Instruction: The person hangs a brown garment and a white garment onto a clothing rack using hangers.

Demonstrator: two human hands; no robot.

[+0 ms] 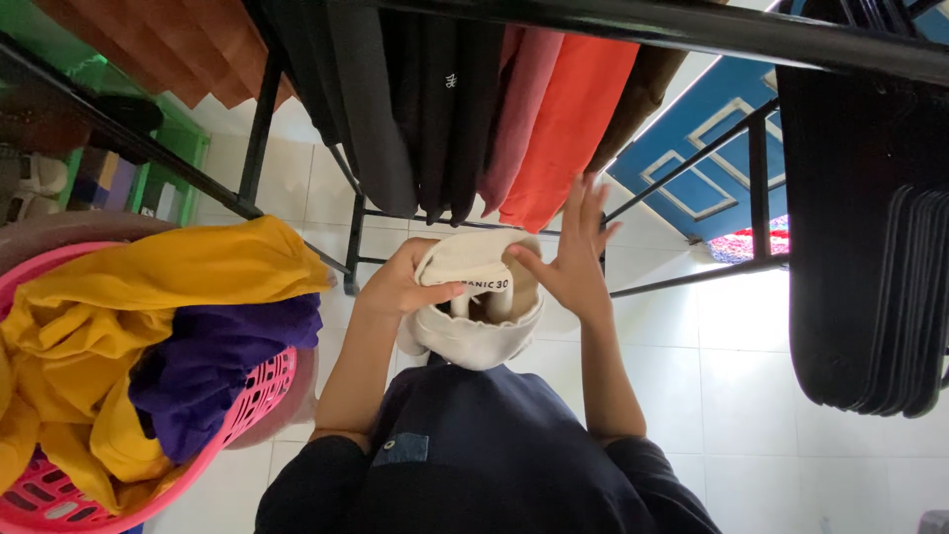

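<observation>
1. the left hand has its fingers wrapped around the top edge of a cream cloth, which sits bunched between both hands, just above the person's dark shirt and below the rack.
2. the right hand lies flat against the side of the cloth with its fingers spread wide, pressing more than gripping; if the left hand loosens, the cloth could slide down to the tiled floor.
3. the cloth is folded into a thick, soft roll with a dark printed band across it; such a loose fold could fall open when lifted, since only one edge is pinched.
4. the black metal rack is crowded: dark garments, a pink one and an orange one hang close together, limp and smooth. pushing another piece between them could drag a neighbour off its bar.
5. beside the left arm, a pink plastic basket with a lattice wall holds a crumpled yellow cloth and a purple cloth, heaped above the rim. an elbow bump could tip part of the heap over.
6. at the right, a row of black hangers, hard and curved, hangs near the right elbow and could catch a sleeve.
</observation>
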